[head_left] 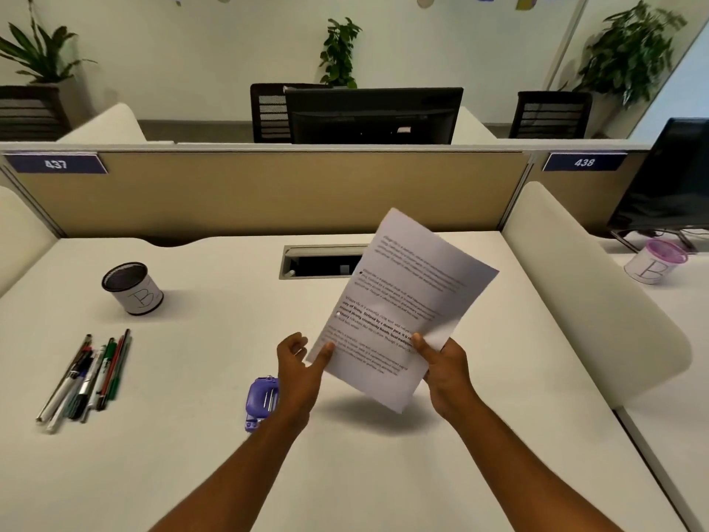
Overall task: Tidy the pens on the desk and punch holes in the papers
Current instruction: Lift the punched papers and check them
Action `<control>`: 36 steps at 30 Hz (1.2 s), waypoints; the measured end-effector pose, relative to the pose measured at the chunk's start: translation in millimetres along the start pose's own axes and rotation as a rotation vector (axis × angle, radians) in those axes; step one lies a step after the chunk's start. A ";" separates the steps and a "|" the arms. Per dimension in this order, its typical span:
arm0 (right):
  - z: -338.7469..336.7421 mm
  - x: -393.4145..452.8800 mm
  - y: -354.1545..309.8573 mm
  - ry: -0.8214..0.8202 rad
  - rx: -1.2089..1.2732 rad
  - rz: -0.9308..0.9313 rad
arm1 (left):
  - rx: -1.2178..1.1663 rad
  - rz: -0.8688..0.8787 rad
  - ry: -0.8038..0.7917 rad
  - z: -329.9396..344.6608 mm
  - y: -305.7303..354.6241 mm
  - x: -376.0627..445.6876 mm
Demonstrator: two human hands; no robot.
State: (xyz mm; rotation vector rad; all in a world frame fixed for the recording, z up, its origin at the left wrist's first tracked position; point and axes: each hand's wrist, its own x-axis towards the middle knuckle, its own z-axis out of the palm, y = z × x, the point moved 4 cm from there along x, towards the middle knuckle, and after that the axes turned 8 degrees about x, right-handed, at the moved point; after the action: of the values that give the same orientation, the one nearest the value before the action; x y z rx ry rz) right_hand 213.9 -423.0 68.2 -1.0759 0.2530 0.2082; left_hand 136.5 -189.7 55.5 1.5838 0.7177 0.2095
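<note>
While raised above the white desk point(199, 447), held tilted: printed papers point(403, 312), pinched at the lower right edge by the right hand point(445, 372), thumb on the printed face, other fingers hidden behind the sheets. Touched at the lower left edge by a fingertip of the left hand point(297, 372), fingers loosely curled, nothing clasped. Impossible to tell how many sheets; text too blurred to read. Two small punched holes visible along the left margin.

Partly hidden under the left wrist: a purple hole punch point(261, 403) lying on the desk. Behind the papers, a cable slot point(318, 261), its right end covered by the sheets.

Further left, loose pens point(90, 380) lying bundled on the desk. Beyond them, a black mesh cup point(132, 288) with a label marked "B", upright, interior dark, contents not discernible. Far right, on the neighbouring desk, a purple-rimmed cup point(654, 266), also marked "B", contents unclear.
</note>
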 end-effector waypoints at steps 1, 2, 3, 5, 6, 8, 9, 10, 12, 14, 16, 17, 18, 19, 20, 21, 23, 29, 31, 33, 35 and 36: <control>1.0 -0.5 2.3 -0.010 0.074 0.046 | -0.080 -0.080 -0.009 -0.1 -5.2 0.8; 2.4 -1.5 4.9 -0.024 0.143 0.091 | -0.172 -0.146 -0.038 1.6 -9.1 2.1; 3.7 -2.7 7.9 -0.037 0.200 0.131 | -0.265 -0.187 -0.091 5.4 -10.1 2.7; 6.6 -4.6 14.8 -0.062 0.282 0.179 | -0.398 -0.185 -0.214 15.4 -3.8 -0.5; 8.4 -5.7 17.6 -0.078 0.305 0.188 | -0.424 -0.165 -0.242 19.5 0.8 -2.7; 11.5 -7.0 22.9 -0.100 0.322 0.196 | -0.421 -0.124 -0.219 23.5 8.9 -4.8; 12.1 -7.9 24.3 -0.099 0.315 0.200 | -0.392 -0.098 -0.184 23.0 11.9 -4.1; 11.7 -8.4 24.4 -0.090 0.304 0.205 | -0.344 -0.071 -0.142 20.9 14.7 -2.7; 7.1 -7.7 19.9 -0.073 0.294 0.200 | -0.217 -0.010 -0.071 12.3 17.7 3.4; -5.1 -2.0 9.6 -0.032 0.325 0.164 | -0.082 0.053 -0.035 1.1 20.3 10.4; -23.4 5.7 -4.5 0.033 0.348 0.128 | 0.007 0.103 -0.004 -11.0 24.4 15.7; -32.4 8.7 -11.8 0.046 0.314 0.113 | 0.038 0.125 0.008 -16.5 26.1 18.4; -40.1 10.8 -18.7 0.039 0.246 0.098 | 0.068 0.149 0.015 -21.1 27.2 21.3; -45.4 11.5 -25.4 0.017 0.151 0.081 | 0.101 0.175 0.017 -24.5 27.9 23.5; -48.0 11.5 -30.9 -0.011 0.046 0.058 | 0.128 0.198 0.015 -26.4 28.5 24.9; -47.4 10.6 -35.1 -0.046 -0.061 0.033 | 0.152 0.212 0.012 -26.8 28.6 25.1; -40.8 9.1 -40.0 -0.084 -0.251 -0.027 | 0.185 0.234 0.008 -23.7 28.4 23.1; -25.6 -2.3 -30.7 0.099 -0.358 -0.280 | 0.188 0.282 0.051 -16.2 29.5 12.7; -28.9 -6.5 -16.9 0.124 -0.356 -0.294 | 0.169 0.279 0.063 -15.8 26.4 8.5; -35.2 -8.4 -2.5 0.138 -0.364 -0.265 | 0.173 0.280 0.059 -15.4 18.2 4.0; -40.7 -8.0 9.8 0.133 -0.400 -0.216 | 0.202 0.267 0.038 -15.2 5.5 2.8; -42.9 -7.5 13.8 0.135 -0.417 -0.196 | 0.207 0.245 0.028 -15.6 0.1 3.7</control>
State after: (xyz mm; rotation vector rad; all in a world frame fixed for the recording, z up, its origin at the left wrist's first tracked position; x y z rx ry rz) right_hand 198.3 -455.0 39.6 -1.5232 0.2278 0.0097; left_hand 131.1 -174.7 57.2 1.8702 0.5800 0.3464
